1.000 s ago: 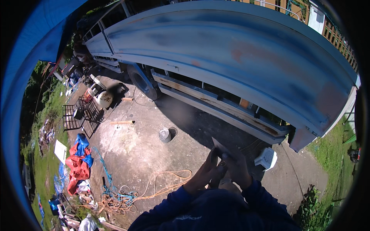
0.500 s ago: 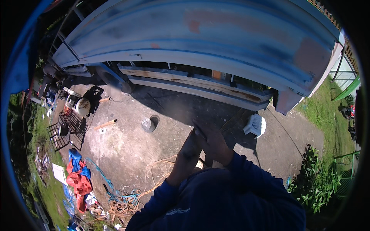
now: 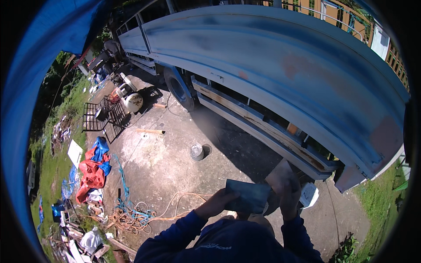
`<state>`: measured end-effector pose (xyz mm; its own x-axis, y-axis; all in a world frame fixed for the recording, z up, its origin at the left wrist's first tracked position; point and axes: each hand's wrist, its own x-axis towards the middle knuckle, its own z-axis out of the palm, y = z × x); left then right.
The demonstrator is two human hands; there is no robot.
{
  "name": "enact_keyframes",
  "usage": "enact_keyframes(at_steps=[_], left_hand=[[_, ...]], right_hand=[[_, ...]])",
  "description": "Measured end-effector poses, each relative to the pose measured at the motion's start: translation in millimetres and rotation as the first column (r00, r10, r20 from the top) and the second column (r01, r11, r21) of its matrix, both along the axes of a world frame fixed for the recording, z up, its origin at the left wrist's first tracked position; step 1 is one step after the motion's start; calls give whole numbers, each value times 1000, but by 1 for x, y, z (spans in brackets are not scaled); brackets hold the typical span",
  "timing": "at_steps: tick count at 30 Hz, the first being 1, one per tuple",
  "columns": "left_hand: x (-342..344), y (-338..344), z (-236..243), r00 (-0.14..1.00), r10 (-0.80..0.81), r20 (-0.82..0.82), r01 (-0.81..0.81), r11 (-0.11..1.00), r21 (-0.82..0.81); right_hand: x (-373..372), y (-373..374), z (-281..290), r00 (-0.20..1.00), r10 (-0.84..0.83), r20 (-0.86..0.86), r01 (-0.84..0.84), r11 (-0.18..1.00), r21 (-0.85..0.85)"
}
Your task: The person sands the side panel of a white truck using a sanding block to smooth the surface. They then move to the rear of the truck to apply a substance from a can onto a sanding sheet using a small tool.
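Observation:
My left hand (image 3: 215, 204) grips the left edge of a dark blue-green rectangular sheet (image 3: 248, 197), which lies flat in front of my body. My right hand (image 3: 289, 200) is closed on a thin grey-brown sheet (image 3: 275, 177), tilted with one corner pointing up and away. The two sheets come close together at their inner edges; whether they touch I cannot tell. Both look like thin, stiff paper. Just right of my right hand, a white plastic stool (image 3: 309, 195) is partly hidden.
A truck bed's patchy blue-grey side panel (image 3: 263, 57) spans the far side, above a wheel (image 3: 177, 87). A grey can (image 3: 197, 152) stands on the concrete. Tangled rope (image 3: 136, 219), a red and blue tarp (image 3: 91, 175), a black metal rack (image 3: 97, 117) and a compressor (image 3: 132, 102) lie leftward.
My hands were close together and have moved apart, so two sheets now show between them. The view has swung left, bringing more of the wheel and the debris into sight.

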<state>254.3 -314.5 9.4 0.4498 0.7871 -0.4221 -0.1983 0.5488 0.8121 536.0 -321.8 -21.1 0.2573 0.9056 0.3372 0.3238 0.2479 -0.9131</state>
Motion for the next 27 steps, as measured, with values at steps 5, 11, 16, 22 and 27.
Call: enact_keyframes(at_steps=[5, 11, 16, 22, 27], left_hand=[[4, 6, 10, 862, 136, -488, 282, 671, 686], [29, 9, 39, 738, 248, -628, 466, 487, 739], [28, 22, 24, 832, 433, -348, -60, 693, 719], [49, 31, 18, 908, 378, 178, -416, 862, 289], [58, 16, 24, 937, 222, 269, -250, 965, 78]], right_hand=[[8, 56, 67, 901, -123, -416, 68, 987, -145], [-21, 76, 37, 947, -13, -322, -73, 964, -255], [-34, 21, 39, 881, 461, 101, -377, 816, -438], [-34, 31, 33, 779, 66, -624, -397, 821, -410], [-18, 37, 39, 519, -61, -853, -483, 803, -351]])
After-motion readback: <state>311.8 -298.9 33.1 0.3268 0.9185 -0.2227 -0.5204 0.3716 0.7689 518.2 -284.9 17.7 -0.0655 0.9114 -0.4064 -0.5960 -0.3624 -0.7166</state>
